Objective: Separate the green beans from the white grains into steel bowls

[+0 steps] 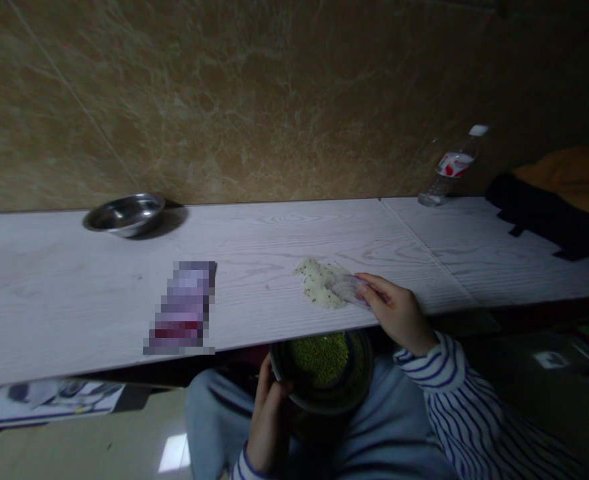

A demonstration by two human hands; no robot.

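Fingers of right hand pinch a clear ribbed piece; speckled white pile touches its left end on bench, this hand nearer. Left hand grips bowl of green grains below.

- Two hands
- Two bowls
- One heap of white grains
- One portion of small green beans
- One clear plastic piece
- One bottle
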